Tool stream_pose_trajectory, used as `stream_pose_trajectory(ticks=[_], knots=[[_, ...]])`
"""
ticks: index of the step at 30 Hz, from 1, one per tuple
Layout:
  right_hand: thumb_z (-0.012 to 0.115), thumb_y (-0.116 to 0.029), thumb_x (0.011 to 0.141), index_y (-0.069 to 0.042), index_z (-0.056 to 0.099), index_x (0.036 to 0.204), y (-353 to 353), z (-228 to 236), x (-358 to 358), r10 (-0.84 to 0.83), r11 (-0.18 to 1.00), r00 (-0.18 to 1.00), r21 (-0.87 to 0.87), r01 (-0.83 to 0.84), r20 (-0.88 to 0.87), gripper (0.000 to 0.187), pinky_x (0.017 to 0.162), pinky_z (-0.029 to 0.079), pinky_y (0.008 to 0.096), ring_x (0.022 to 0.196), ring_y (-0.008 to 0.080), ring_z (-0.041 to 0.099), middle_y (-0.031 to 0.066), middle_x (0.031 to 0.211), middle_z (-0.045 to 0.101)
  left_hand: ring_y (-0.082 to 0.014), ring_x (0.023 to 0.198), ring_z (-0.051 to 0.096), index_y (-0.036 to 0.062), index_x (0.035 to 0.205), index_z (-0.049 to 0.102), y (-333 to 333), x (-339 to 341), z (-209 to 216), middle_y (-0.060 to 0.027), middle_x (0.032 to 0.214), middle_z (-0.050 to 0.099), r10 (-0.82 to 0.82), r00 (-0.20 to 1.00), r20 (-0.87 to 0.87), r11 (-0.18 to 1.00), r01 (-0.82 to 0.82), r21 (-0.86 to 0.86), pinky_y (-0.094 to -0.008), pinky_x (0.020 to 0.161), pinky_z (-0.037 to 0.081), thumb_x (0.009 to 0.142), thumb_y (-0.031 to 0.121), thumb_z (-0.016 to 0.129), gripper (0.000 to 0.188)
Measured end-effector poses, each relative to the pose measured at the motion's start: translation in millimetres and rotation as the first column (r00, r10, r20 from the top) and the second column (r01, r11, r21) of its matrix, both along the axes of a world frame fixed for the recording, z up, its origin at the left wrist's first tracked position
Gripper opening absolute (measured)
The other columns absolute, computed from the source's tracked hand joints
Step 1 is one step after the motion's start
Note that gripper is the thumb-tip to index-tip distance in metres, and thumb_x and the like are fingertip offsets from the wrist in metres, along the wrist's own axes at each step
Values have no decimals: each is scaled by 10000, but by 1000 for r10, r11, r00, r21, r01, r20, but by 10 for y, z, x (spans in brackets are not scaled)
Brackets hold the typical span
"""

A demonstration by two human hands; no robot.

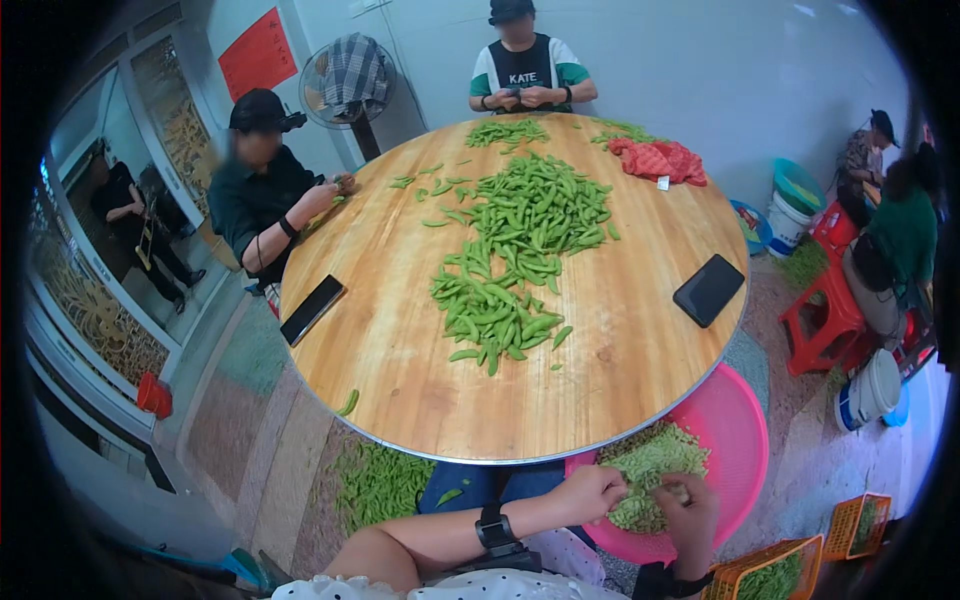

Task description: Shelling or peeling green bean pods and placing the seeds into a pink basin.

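Observation:
My left hand (592,492) and my right hand (688,510) meet over a pink plastic basin (738,425) below the table's near edge. The basin holds a heap of shelled green beans (655,460). Both hands pinch a small green pod (676,490) between their fingertips, just above the beans. A black watch sits on my left wrist. A big pile of green bean pods (515,250) lies in the middle of the round wooden table (420,390), well beyond my hands.
Two black phones (311,309) (708,290) lie on the table, a red cloth (658,160) at its far right. Empty pods (380,485) litter the floor. Two people sit across the table, others at right by red stools (822,320). Orange crates (772,578) stand near me.

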State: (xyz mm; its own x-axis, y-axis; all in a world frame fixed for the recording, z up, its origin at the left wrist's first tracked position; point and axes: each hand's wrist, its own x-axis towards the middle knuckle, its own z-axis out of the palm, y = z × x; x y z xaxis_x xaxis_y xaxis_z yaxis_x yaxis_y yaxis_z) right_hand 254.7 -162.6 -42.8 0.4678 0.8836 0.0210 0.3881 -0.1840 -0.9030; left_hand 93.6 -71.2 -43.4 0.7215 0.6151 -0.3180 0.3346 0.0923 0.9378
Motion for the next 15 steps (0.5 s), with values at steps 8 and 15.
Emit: stream_pose_trajectory(ticks=[8, 15], knots=[[607, -119, 727, -22, 572, 899, 23, 495, -315, 181, 959, 949, -167, -228, -256, 200, 554, 396, 262, 646, 140, 514, 74, 781, 553, -334, 578, 523, -7, 720, 534, -34, 29, -297, -200, 647, 545, 5, 997, 78, 930, -34, 366, -396, 543, 413, 796, 153, 535, 177], [611, -204, 798, -13, 622, 894, 8, -137, -154, 109, 987, 868, 49, -152, 485, 214, 666, 435, 292, 765, 203, 556, 97, 889, 598, -320, 740, 563, 5, 882, 585, 93, -947, 55, -179, 766, 587, 46, 987, -153, 874, 34, 485, -364, 683, 443, 782, 93, 520, 149]])
